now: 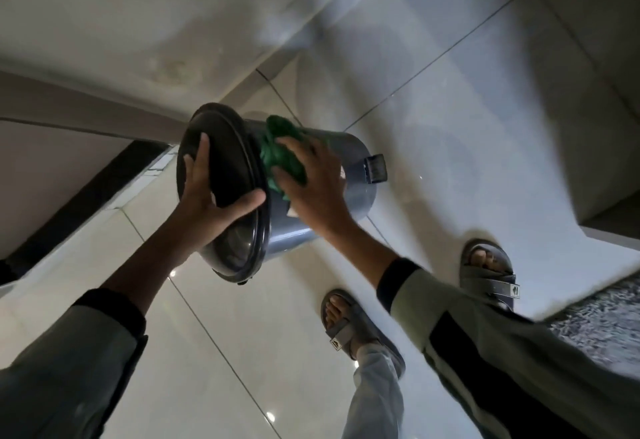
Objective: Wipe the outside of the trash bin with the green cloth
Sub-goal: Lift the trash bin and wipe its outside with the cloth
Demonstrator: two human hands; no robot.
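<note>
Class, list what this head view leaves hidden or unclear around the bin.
Head view only:
- The trash bin: its far side, hidden by its own body.
- The bin's inside, covered by the lid under the left hand.
- Much of the green cloth, under the right hand.
- Markings on the pedal, too small and dim.

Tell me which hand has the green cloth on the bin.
The right hand presses the green cloth against the trash bin, on its blue-grey side. The left hand has no cloth; it rests spread on the dark lid.
</note>
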